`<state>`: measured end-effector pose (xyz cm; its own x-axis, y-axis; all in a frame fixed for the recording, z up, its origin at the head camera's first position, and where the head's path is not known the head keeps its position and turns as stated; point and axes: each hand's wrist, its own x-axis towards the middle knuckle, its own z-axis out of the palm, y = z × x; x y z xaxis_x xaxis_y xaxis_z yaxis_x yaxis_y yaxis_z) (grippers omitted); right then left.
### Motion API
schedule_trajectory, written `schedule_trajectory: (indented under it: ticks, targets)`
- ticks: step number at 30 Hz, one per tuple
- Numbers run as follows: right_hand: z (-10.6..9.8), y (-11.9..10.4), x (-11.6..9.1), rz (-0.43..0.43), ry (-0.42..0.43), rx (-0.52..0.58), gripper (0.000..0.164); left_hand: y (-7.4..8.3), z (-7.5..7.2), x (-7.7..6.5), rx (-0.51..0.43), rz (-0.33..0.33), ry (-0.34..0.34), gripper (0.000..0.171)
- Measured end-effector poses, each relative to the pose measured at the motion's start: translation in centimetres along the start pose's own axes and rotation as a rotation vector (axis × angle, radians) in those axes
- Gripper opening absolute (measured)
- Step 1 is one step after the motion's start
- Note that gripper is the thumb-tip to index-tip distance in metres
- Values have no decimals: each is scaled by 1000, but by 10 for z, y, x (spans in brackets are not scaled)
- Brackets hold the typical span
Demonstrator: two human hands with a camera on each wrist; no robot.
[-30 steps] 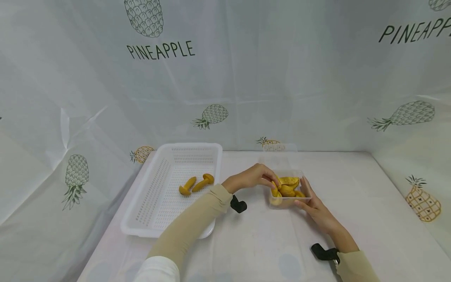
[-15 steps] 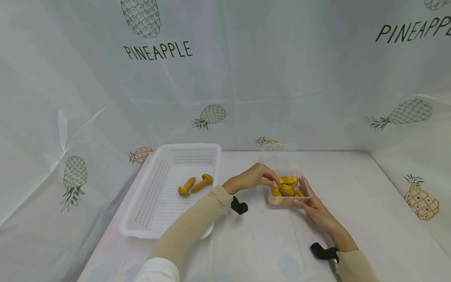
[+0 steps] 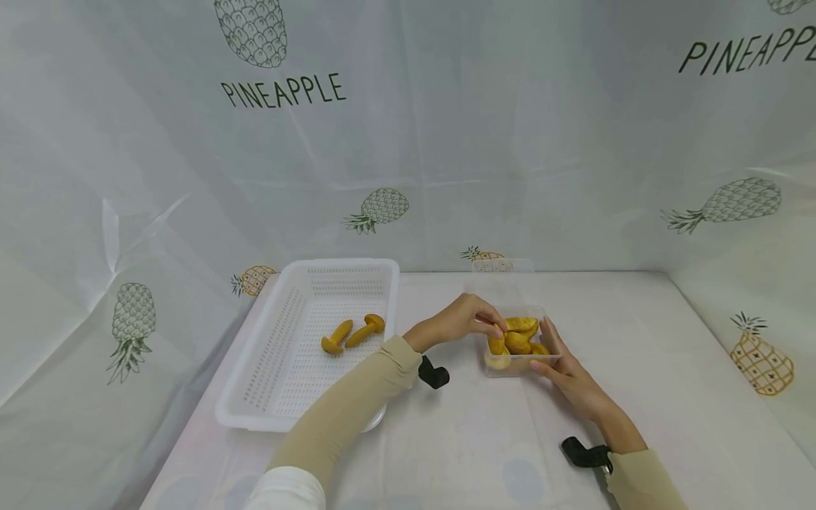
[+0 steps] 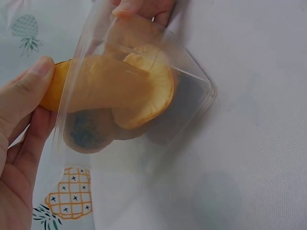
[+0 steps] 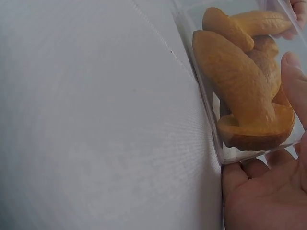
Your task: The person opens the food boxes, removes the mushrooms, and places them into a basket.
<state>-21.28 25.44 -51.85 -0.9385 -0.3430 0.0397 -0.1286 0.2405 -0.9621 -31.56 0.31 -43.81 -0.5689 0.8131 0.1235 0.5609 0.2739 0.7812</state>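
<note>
In the head view, my left hand (image 3: pixel 468 320) reaches over the left side of a clear plastic box (image 3: pixel 524 368). Its thumb and fingers pinch the stem end of a yellow mushroom (image 4: pixel 56 85), whose pale-gilled cap lies inside the box in the left wrist view. Several more yellow mushrooms (image 5: pixel 235 76) fill the box. My right hand (image 3: pixel 576 382) holds the box at its near right corner, thumb at the front and fingers along the right side. The box's clear lid (image 3: pixel 503 283) stands folded back behind it.
At the left of the table (image 3: pixel 459 439) stands a white perforated basket (image 3: pixel 255 423) holding two yellow mushrooms (image 3: pixel 366 330). A pineapple-print sheet (image 3: pixel 446 156) hangs behind. Black camera mounts (image 3: pixel 435 372) sit on both wrists.
Hands, box and basket stay almost in place. The left fingers shift slightly at the mushroom's stem, and the whole head view drifts a little.
</note>
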Motion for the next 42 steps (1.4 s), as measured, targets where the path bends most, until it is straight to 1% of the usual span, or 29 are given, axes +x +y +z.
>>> schedule_trajectory:
  ticks: [7, 16, 18, 23, 28, 32, 42]
  targets:
    - [0, 0, 0, 2, -6, 12, 87, -1, 2, 1, -1, -13, 26, 16]
    - [-1, 0, 2, -14, -9, 13, 87, 3, 2, 0, 1, -65, 69, 16]
    - [-1, 1, 2, -16, -8, 10, 87, 3, 2, 0, -11, -71, 83, 15]
    - [-1, 0, 1, -20, -4, 4, 86, 3, 2, -1, -57, -72, 110, 14]
    - [-1, 1, 1, -22, -5, -5, 86, 6, 2, -3, -75, -84, 110, 14]
    - [-1, 0, 1, -26, -7, -4, 87, 7, 3, -3, -70, -91, 111, 15]
    - [-3, 2, 0, -50, -23, -19, 86, 6, 5, -2, -43, -68, 129, 15]
